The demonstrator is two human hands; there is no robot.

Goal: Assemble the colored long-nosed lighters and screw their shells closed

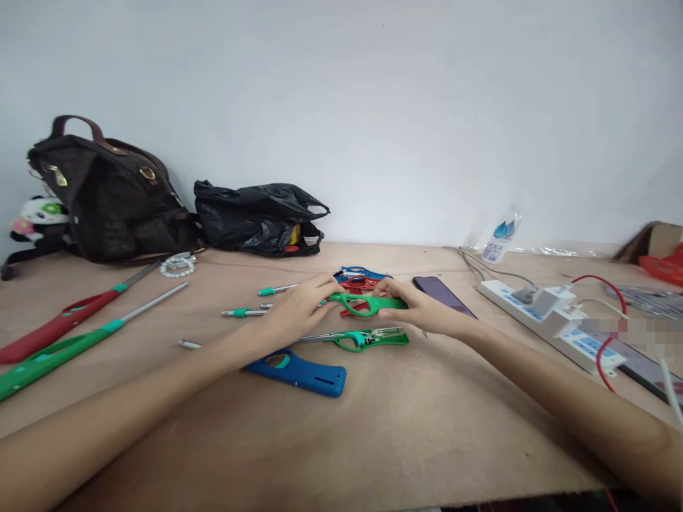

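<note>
Both my hands hold one green lighter handle shell [368, 304] just above the brown table. My left hand [299, 306] pinches its left end and my right hand [413, 307] grips its right end. Under it lie red lighter parts [358, 284] and a blue part [363, 272]. Nearer me lies a second green lighter [368, 338] with its inside showing, and a blue lighter handle [304, 371] rests by my left forearm. Two green-tipped metal nozzles [242, 311] lie left of my left hand.
Long red [64, 320] and green [58, 350] lighters lie at the left. A dark handbag [112, 199] and black plastic bag [259, 217] stand against the wall. A phone [442, 293], a white power strip [555, 323] with cables and a small bottle [501, 238] are at the right.
</note>
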